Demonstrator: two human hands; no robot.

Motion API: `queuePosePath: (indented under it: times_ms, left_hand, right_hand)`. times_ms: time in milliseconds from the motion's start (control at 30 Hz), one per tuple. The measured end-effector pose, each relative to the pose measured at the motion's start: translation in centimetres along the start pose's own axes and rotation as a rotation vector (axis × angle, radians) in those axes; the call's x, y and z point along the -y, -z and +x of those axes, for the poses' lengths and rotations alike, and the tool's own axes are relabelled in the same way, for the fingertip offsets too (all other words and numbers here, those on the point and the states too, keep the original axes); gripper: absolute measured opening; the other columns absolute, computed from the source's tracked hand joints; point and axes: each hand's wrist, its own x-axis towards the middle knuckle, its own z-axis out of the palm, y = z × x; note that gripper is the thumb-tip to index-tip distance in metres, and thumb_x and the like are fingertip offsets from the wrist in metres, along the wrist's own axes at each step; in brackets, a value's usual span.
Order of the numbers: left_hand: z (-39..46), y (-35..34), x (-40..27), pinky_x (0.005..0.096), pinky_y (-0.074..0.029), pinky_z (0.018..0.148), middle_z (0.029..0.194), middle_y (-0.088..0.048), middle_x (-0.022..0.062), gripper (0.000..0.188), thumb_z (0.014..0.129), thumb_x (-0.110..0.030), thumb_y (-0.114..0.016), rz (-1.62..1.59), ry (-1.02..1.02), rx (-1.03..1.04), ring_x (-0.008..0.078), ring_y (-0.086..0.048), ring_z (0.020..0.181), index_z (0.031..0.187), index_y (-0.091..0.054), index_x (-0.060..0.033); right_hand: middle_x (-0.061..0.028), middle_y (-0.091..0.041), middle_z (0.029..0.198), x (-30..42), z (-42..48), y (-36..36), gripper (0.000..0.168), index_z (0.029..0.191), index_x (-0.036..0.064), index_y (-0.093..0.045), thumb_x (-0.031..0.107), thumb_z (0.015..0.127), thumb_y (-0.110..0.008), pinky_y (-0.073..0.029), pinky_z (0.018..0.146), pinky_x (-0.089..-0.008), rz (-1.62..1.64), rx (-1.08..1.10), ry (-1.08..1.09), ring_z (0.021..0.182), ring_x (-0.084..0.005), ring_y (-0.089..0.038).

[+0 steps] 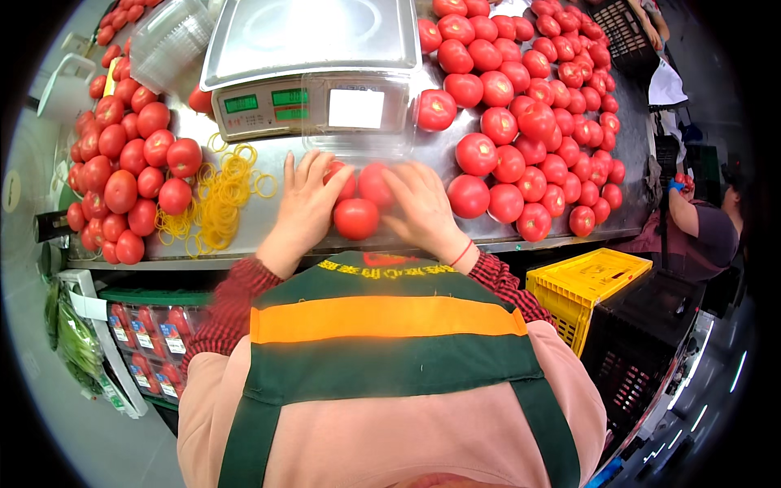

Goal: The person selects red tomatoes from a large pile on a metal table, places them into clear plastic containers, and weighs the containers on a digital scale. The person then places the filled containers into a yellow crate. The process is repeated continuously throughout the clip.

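Note:
Three red tomatoes sit close together between my hands on the steel tabletop. My left hand (305, 198) curls its fingers around the left tomato (343, 181), covering part of it. Over on the other side, my right hand (422, 204) has its fingers against the right tomato (373, 185); both are blurred. The front tomato (356, 219) rests nearest me, between my wrists. Just beyond my fingertips lies a clear plastic container (366, 145), in front of the digital scale (262, 110) and partly over its panel.
Loose yellow rubber bands (223, 201) lie left of my hand, beside a tomato pile (122, 171). A larger tomato pile (537, 134) spreads rightward. Stacked clear containers (174, 49) stand back left. A yellow crate (586, 274) is below right. Another person (695, 226) stands far right.

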Motion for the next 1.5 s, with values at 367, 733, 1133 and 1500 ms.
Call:
queuePosePath:
  times_ms: [367, 733, 1133, 1500]
  left_hand:
    - [0.6, 1.7, 2.9, 0.0434, -0.034, 0.113, 0.144, -0.044, 0.0173, 0.07, 0.073, -0.001, -0.074, -0.49, 0.031, 0.161, 0.0355, -0.033, 0.141, 0.137, -0.046, -0.0077]
    - [0.0, 1.8, 0.1, 0.0555, -0.024, 0.113, 0.139, -0.049, 0.0133, 0.044, 0.076, -0.025, -0.077, -0.352, -0.122, 0.087, 0.0379, -0.035, 0.137, 0.117, -0.065, -0.0169]
    - [3.7, -2.7, 4.1, 0.0397, -0.029, 0.112, 0.138, -0.05, 0.0164, 0.061, 0.099, -0.041, -0.05, -1.21, 0.721, -0.366, 0.0281, -0.044, 0.131, 0.142, -0.04, 0.0005]
    - [-4.7, -0.3, 0.6, 0.0326, -0.049, 0.084, 0.11, -0.056, 0.0101, 0.059, 0.086, -0.028, -0.072, -0.934, 0.669, -0.212, 0.0166, -0.057, 0.092, 0.132, -0.05, 0.0015]
  right_hand:
    - [-0.0221, -0.05, 0.126, -1.5, -1.7, -0.9, 0.055, 0.127, 0.009, -0.054, 0.011, 0.075, -0.073, -0.045, 0.094, -0.0458, 0.095, -0.109, -0.234, 0.114, -0.0415, -0.051]
    - [-0.0246, -0.047, 0.132, -0.8, -1.7, -1.1, 0.059, 0.131, 0.005, -0.05, 0.013, 0.078, -0.073, -0.046, 0.096, -0.045, 0.073, -0.055, -0.231, 0.117, -0.0423, -0.05]
    - [-0.0115, -0.061, 0.095, -2.0, -5.4, -2.1, 0.052, 0.138, -0.003, -0.041, 0.018, 0.094, -0.059, -0.051, 0.068, -0.0315, 0.53, 0.144, -0.641, 0.075, -0.02, -0.06]
    - [-0.0123, -0.059, 0.108, -2.1, -6.7, 0.2, 0.064, 0.143, 0.004, -0.033, 0.03, 0.093, -0.061, -0.053, 0.084, -0.0353, 1.608, 0.167, -0.874, 0.093, -0.0241, -0.064]
